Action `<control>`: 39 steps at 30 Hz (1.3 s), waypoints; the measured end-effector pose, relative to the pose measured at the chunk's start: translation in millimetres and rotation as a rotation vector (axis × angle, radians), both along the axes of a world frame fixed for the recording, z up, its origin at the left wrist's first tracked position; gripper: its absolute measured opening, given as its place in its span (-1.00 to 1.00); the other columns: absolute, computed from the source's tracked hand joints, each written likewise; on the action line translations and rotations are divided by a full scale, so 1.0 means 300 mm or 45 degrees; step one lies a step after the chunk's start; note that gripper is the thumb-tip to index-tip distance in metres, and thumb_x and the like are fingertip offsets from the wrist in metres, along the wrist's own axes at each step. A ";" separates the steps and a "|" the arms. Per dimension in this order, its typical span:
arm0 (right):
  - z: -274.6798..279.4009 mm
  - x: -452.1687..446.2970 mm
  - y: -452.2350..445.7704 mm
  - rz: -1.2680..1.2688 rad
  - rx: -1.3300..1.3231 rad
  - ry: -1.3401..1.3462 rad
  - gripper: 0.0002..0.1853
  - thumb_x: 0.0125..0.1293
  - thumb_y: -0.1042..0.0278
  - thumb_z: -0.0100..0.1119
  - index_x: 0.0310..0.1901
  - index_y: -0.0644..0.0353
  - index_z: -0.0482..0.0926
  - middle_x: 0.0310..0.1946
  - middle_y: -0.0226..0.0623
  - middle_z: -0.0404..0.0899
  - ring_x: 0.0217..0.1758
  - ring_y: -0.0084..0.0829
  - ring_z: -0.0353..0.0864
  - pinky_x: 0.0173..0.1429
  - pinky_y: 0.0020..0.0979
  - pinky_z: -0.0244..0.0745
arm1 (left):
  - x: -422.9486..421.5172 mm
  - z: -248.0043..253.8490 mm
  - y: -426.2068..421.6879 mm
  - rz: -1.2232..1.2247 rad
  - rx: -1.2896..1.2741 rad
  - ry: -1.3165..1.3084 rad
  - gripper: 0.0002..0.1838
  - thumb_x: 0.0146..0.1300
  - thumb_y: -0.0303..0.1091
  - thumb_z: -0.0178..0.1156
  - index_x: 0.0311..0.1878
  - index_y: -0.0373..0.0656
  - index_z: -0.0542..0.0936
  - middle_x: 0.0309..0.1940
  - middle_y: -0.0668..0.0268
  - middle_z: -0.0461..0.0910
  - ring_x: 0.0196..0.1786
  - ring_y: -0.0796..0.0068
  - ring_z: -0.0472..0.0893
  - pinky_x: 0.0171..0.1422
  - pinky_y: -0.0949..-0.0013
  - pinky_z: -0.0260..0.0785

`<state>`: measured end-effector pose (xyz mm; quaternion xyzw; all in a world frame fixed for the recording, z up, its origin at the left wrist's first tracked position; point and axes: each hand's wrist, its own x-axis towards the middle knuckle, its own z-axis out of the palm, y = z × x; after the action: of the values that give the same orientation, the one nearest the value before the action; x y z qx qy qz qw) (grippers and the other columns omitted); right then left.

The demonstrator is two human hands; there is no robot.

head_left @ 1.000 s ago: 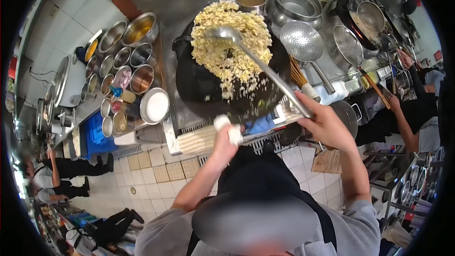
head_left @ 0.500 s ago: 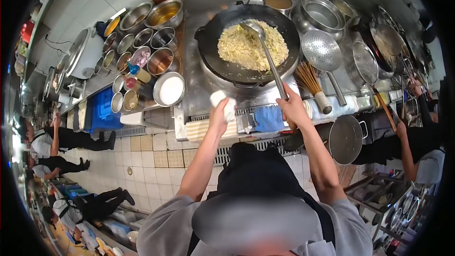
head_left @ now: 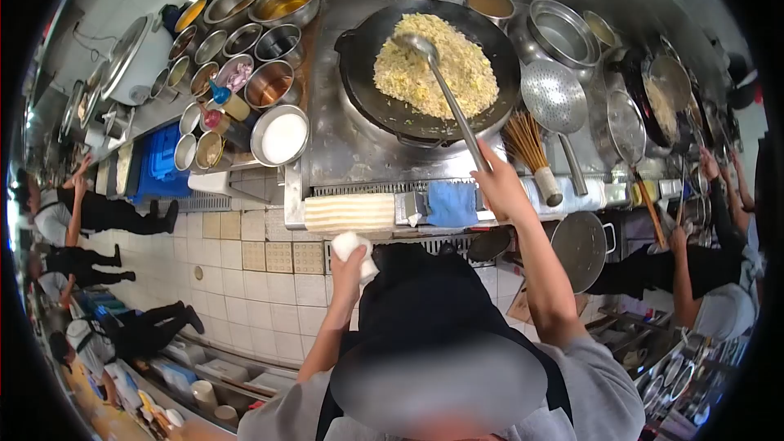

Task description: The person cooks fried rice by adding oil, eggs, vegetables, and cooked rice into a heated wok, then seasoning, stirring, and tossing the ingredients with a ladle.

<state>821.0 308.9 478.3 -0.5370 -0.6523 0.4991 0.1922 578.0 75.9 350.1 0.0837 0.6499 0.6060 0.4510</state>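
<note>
Fried rice with yellow bits (head_left: 457,73) lies heaped in a large black wok (head_left: 371,106) on the stove. My right hand (head_left: 500,184) is wrapped round the handle of a metal ladle (head_left: 451,98), whose bowl rests on the upper left of the rice. Away from the wok, near the front edge of the stove, my left hand (head_left: 347,269) grips a bunched white cloth (head_left: 353,251).
Left of the wok stand several bowls, one with white powder (head_left: 283,135), and squeeze bottles (head_left: 231,104). To the right are a bamboo brush (head_left: 531,151), a perforated skimmer (head_left: 555,98) and a pot (head_left: 580,249). A co-worker (head_left: 706,269) stands at far right; others are at left.
The wok, earlier tilted with rice flying up, now sits level on the stove. My left hand with the cloth has drawn back from it, and the ladle bowl has shifted slightly left on the rice.
</note>
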 end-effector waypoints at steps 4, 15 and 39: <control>-0.099 0.196 -0.141 0.295 0.397 -0.284 -0.28 0.28 0.53 0.08 0.48 0.05 0.15 -0.32 -0.04 0.64 -0.28 -0.36 0.63 -0.07 -0.33 0.53 | -0.012 0.003 -0.076 0.181 -0.012 0.050 -0.52 0.16 -0.42 0.28 0.15 -0.28 0.40 -0.15 0.28 0.53 -0.18 0.48 0.55 -0.10 0.39 0.45; -0.033 0.199 -0.136 0.400 0.408 -0.670 -0.19 0.22 0.48 0.02 0.51 -0.18 0.02 -0.46 0.24 0.56 -0.32 0.22 0.59 -0.17 0.06 0.45 | 0.011 0.041 -0.062 0.133 -0.080 0.206 -0.51 0.15 -0.44 0.28 0.15 -0.23 0.40 -0.14 0.26 0.53 -0.16 0.46 0.56 -0.10 0.39 0.46; 0.176 0.456 -0.153 0.294 0.295 -0.742 -0.23 0.24 0.45 0.15 0.47 -0.22 0.15 -0.33 0.17 0.61 -0.24 0.17 0.60 -0.12 -0.03 0.49 | 0.036 0.044 0.098 0.040 0.101 0.045 -0.54 0.16 -0.41 0.30 0.12 -0.28 0.41 -0.11 0.25 0.54 -0.11 0.47 0.57 -0.06 0.37 0.49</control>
<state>957.8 263.1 531.1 -0.5543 -0.7888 0.2657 -0.0006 588.7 105.4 363.3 0.1020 0.6345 0.6367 0.4262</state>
